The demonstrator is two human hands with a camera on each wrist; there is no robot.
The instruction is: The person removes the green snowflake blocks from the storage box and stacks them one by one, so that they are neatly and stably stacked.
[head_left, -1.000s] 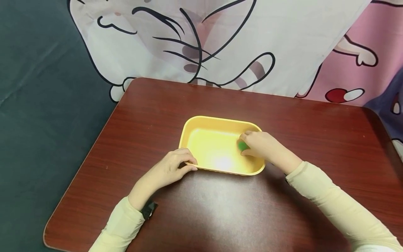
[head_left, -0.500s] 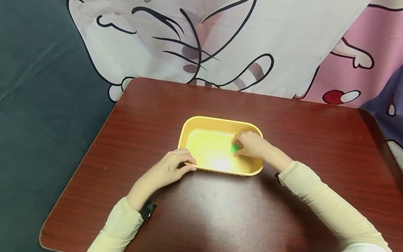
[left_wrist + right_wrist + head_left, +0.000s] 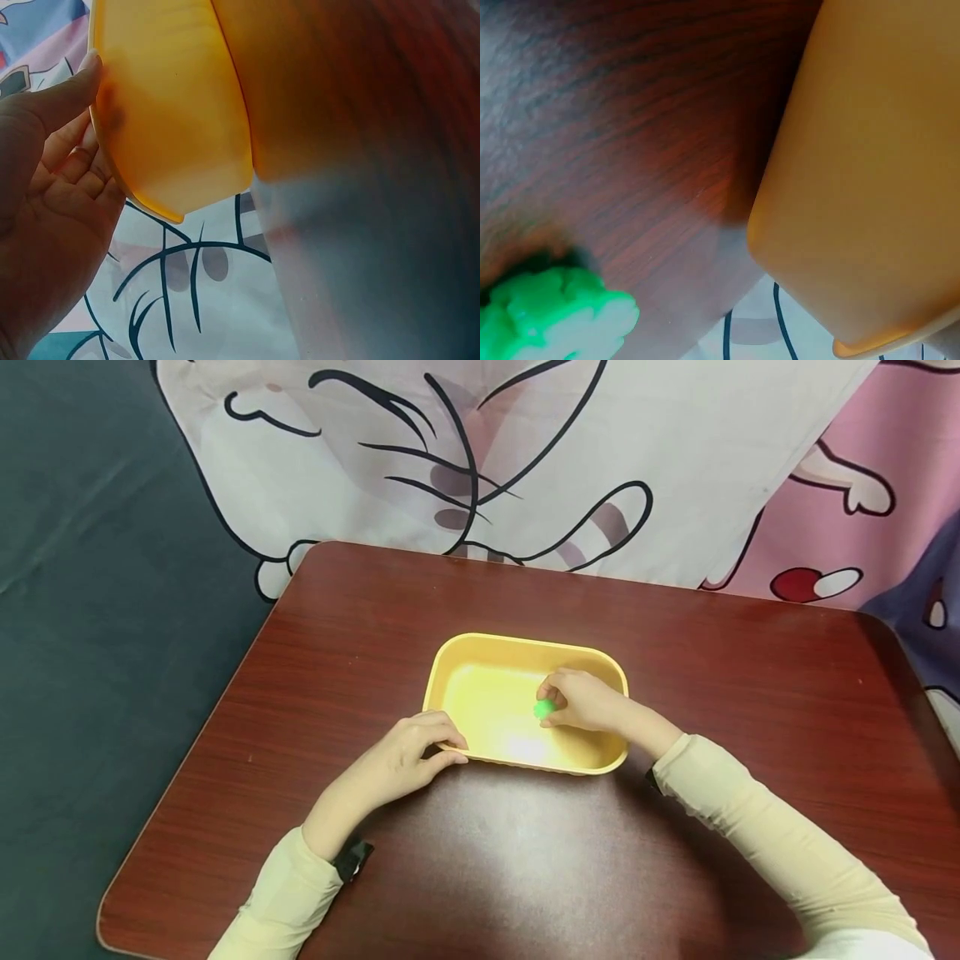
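A yellow rectangular plastic box (image 3: pixel 480 689) with rounded corners sits on the table. My left hand (image 3: pixel 401 760) pinches its near rim by the left corner, thumb outside and fingers inside. In the left wrist view the left hand (image 3: pixel 60 172) has its thumb along the box's wall (image 3: pixel 165 112). My right hand (image 3: pixel 585 700) is over the box's inside and pinches a small bright green lumpy piece (image 3: pixel 543 708) between thumb and fingers. In the right wrist view the green piece (image 3: pixel 562 319) shows rounded, bumpy lobes; its exact kind is unclear. The right fingers are hardly visible there.
The dark red-brown wooden table (image 3: pixel 360 635) has rounded corners and reaches past the box on all sides. Behind it hangs a white and pink cartoon-print cloth (image 3: pixel 675 460). Dark green fabric (image 3: pixel 90 610) lies beyond the left edge.
My right hand has moved left inside the box with the green piece, from near its right end toward the middle. The left hand has stayed on the rim.
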